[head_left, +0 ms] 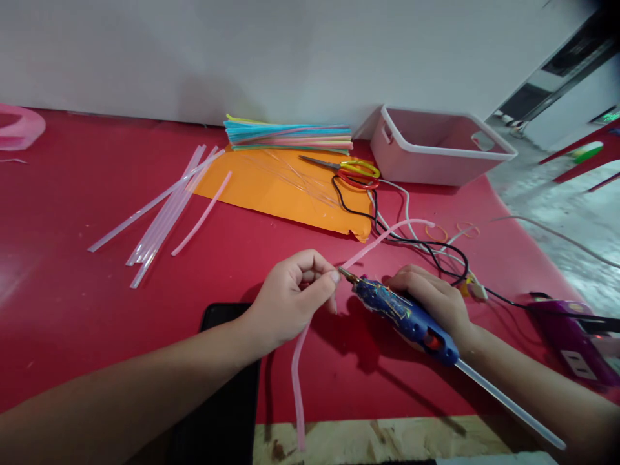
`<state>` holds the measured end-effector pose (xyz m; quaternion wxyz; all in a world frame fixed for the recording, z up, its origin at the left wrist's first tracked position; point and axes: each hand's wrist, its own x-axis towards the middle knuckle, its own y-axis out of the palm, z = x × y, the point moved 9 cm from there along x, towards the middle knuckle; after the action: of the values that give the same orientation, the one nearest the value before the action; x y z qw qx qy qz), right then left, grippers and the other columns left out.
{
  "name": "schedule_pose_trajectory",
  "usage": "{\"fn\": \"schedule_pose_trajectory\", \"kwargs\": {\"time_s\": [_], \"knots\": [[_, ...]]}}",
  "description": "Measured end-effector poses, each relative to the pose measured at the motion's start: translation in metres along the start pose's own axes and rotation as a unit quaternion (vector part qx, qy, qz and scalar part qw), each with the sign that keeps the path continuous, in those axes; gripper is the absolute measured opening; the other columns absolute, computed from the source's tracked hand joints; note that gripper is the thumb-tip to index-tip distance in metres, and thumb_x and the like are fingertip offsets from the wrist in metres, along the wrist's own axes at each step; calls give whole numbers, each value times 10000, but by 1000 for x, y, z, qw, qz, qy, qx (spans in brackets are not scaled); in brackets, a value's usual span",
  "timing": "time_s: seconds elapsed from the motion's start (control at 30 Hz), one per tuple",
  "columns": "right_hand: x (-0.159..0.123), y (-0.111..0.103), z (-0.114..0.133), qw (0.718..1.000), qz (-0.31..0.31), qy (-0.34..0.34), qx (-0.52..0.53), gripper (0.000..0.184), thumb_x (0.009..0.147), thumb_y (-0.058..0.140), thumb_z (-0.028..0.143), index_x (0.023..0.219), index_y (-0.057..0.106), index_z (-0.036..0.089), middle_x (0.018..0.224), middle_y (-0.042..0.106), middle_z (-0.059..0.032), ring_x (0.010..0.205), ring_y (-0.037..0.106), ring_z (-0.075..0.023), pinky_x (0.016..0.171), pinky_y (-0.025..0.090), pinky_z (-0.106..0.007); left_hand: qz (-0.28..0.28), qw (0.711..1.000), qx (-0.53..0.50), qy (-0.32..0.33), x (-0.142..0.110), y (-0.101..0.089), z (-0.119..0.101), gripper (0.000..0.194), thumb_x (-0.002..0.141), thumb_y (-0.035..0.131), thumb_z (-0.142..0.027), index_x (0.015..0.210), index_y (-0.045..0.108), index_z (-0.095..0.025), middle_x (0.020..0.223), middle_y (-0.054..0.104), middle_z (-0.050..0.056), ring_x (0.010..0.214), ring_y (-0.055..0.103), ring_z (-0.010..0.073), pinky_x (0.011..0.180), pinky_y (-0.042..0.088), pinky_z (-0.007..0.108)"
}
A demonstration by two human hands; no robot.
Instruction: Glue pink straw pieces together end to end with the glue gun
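Between the thumb and fingers of my left hand [300,290] is a long pink pipe cleaner [299,387]. One end hangs toward the table's front edge, and a pink length also runs up and right from the pinch. My right hand [431,297] is wrapped round a blue glue gun [407,316] spotted with dried glue. A clear glue stick [508,403] sticks out of its back. The metal nozzle points left and sits right at my left fingertips; whether it touches the pipe cleaner I cannot tell. A shorter pink pipe cleaner [203,213] lies apart on the left.
Several glue sticks [162,219] lie at left. An orange envelope [271,187] carries scissors [343,169], with bundled coloured pipe cleaners [290,135] behind. A pink bin [421,161] stands back right. Cables [436,248] run toward a purple power strip [571,342]. A black flat object [223,387] lies under my left forearm.
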<state>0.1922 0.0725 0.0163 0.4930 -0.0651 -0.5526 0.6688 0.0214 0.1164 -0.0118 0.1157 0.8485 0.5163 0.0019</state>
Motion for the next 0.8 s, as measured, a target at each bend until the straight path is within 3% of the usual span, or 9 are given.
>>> {"fn": "schedule_pose_trajectory", "kwargs": {"time_s": [0.2,0.8], "knots": [[0,-1,-1,1000,-2,4,-11,90,933,580,232,1014,568,268,787,668,-31,698,635,-179,629,516,-302,0,1000,-7,6,-1,0,1,192,942,595,-200,759,541,-179,575,627,-70,526,546,39,580,431,171],[3,-6,-2,999,-22,29,-11,67,891,623,219,933,594,263,755,688,-2,649,651,-168,589,508,-280,3,1000,-22,-16,2,-1,4,155,914,618,-259,785,563,-192,546,590,-67,507,527,72,585,437,224]]}}
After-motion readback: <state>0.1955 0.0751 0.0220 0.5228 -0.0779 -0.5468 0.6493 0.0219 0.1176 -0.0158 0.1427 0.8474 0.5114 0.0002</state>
